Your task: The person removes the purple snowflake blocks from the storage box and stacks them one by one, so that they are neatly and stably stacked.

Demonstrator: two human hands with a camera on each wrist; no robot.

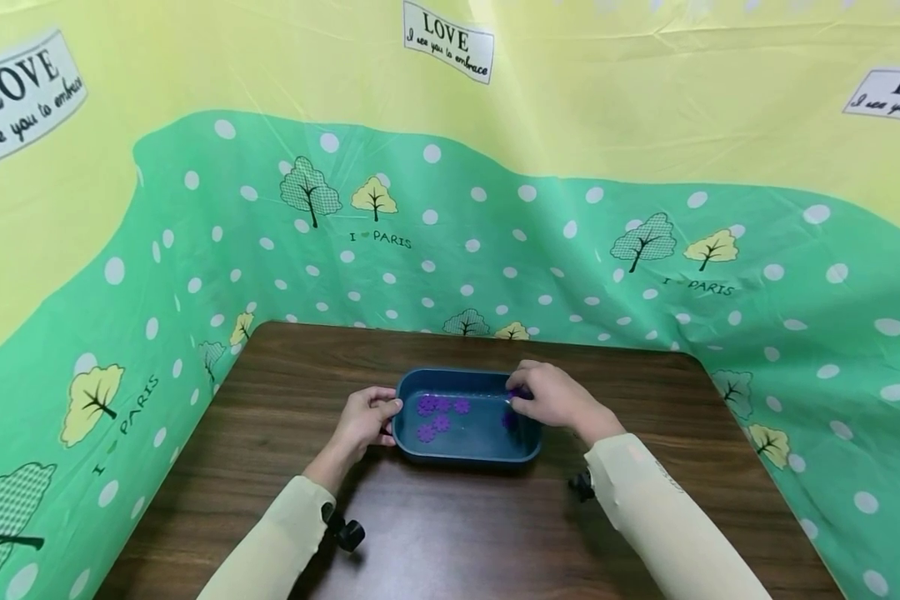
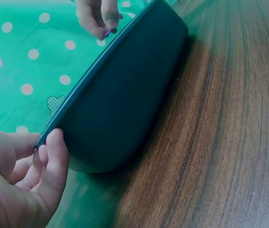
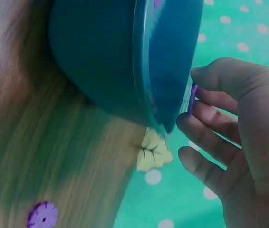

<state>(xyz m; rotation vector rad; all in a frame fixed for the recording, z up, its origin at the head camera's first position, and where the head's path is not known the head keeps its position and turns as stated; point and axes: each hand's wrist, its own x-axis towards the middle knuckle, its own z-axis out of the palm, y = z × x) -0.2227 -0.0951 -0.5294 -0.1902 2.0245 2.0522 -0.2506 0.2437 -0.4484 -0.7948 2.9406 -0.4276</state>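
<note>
A dark blue plastic basin (image 1: 450, 460), rectangular with rounded corners, sits on the wooden table. Several purple notched discs (image 1: 427, 432) lie on its floor, mostly toward the left end. My left hand (image 1: 363, 418) grips the basin's left rim between thumb and fingers. Over the right end of the basin is my right hand (image 1: 555, 396). In the right wrist view it pinches one purple notched disc (image 3: 192, 99) between thumb and fingers, close to the basin's rim (image 3: 141, 66).
Another purple disc (image 3: 43, 214) lies on the table outside the basin, seen in the right wrist view. The brown wooden table (image 1: 450, 533) ends at the back against a green and yellow patterned cloth (image 1: 465, 250), which also hangs along both sides.
</note>
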